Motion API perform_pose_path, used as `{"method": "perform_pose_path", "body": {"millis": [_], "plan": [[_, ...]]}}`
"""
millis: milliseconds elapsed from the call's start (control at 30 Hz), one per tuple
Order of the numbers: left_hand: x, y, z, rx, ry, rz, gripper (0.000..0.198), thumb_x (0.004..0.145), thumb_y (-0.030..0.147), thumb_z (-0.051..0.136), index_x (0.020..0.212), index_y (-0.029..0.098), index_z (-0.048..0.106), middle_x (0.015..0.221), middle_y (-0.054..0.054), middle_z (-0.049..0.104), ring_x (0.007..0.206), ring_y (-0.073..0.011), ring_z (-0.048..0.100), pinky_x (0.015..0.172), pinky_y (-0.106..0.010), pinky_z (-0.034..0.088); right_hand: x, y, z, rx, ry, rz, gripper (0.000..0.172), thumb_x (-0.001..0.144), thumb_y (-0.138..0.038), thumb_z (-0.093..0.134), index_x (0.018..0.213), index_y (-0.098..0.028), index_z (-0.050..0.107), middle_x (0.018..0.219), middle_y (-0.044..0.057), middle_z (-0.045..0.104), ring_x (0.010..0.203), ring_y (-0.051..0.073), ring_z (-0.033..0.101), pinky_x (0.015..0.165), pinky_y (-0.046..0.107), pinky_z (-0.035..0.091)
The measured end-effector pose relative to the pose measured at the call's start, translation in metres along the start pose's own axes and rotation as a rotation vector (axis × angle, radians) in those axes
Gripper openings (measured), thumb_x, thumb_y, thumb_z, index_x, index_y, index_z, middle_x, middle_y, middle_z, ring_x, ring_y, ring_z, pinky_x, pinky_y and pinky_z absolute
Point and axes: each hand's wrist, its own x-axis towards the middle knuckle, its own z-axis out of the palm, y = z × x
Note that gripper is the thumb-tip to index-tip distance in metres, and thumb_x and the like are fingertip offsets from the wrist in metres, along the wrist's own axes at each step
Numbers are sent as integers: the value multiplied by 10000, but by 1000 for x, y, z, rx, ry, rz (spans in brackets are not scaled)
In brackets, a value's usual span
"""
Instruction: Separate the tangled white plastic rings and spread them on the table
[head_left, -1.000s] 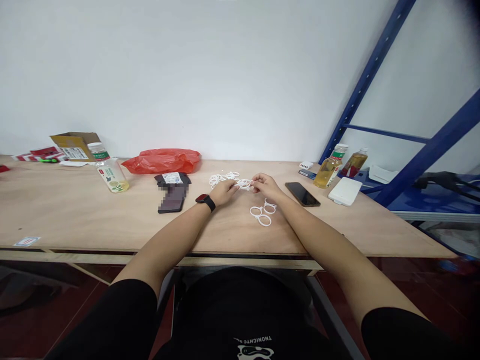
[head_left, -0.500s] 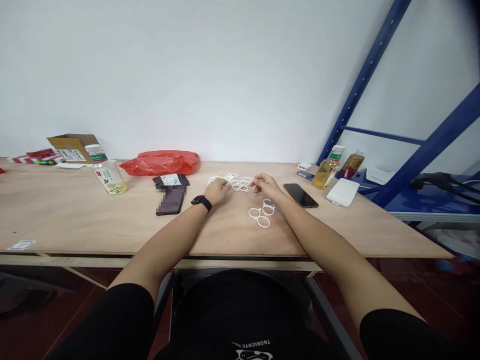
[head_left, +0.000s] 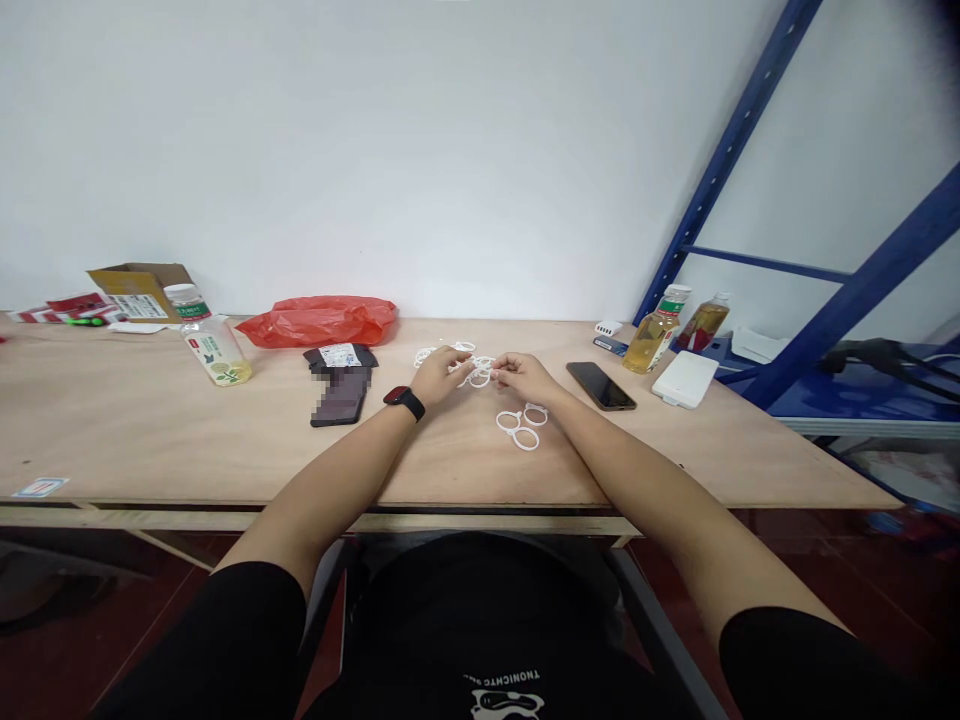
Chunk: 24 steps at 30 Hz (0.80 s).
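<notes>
A small pile of white plastic rings (head_left: 480, 377) lies on the wooden table between my hands. My left hand (head_left: 441, 374), with a black watch on its wrist, is closed at the pile's left side, thumb and fingers pinching a ring there. From the right, my right hand (head_left: 523, 377) pinches a white ring at the pile's edge. The rings overlap, so which ring each hand holds is hard to separate. Some more rings show behind my left hand. Closer to me, by my right forearm, rests a separate group of white rings (head_left: 526, 438).
Left of my hands lie a dark phone-like object (head_left: 346, 395), a black packet (head_left: 346, 356) and a red plastic bag (head_left: 322, 322). A drink bottle (head_left: 214, 348) and a cardboard box (head_left: 142, 290) stand farther left. On the right are a phone (head_left: 600, 386), a white case (head_left: 685, 380) and another bottle (head_left: 655, 335).
My right hand has shifted left, bringing its fingertips into the pile close to my left hand. My left fingers have stretched slightly right over the rings. The view has tilted a little.
</notes>
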Motion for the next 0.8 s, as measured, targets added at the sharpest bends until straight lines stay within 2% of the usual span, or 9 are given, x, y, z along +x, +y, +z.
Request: {"method": "perform_pose_path", "body": {"millis": [100,233,400,633,700,800], "plan": [[-1,17,1,46,-52,109,317,868,452,632,1047,208,725,1046,-87,709,1006,-237,641,946,-395,488,-1,-2,8,-13,19,-65,235,729,-371,763,841,-186,670,775,17,696,650,127,639,650,268,553],[-2,28,5,42,-44,73,296,856,434,648,1009,192,722,990,-78,724,925,-226,656,880,-379,510,-2,-6,15,-9,56,-106,220,754,-375,727,857,-192,663,759,11,689,686,144,658,676,281,554],[-3,24,6,-29,-62,7,331,816,461,694,994,182,704,967,-67,725,845,-197,661,783,-332,529,-6,-12,17,-127,54,-140,172,787,-350,673,858,-195,657,765,14,693,710,162,667,680,288,538],[-1,23,5,-57,-78,20,369,856,492,655,1062,187,688,1015,-72,715,897,-205,653,853,-351,519,-6,-16,13,-160,82,-153,166,810,-360,649,865,-203,658,778,14,689,705,155,642,681,281,511],[0,20,5,-26,-69,41,382,887,483,613,1126,190,673,1084,-90,694,996,-224,635,920,-368,501,-6,-19,9,-252,127,-176,159,826,-350,633,876,-205,677,792,22,699,717,161,637,691,285,503],[1,7,3,68,-47,-4,348,920,444,557,1117,187,685,1138,-116,664,1099,-251,597,989,-393,467,-7,-24,-4,-551,158,-258,134,845,-268,593,878,-205,706,851,45,715,770,177,631,732,296,480]]}}
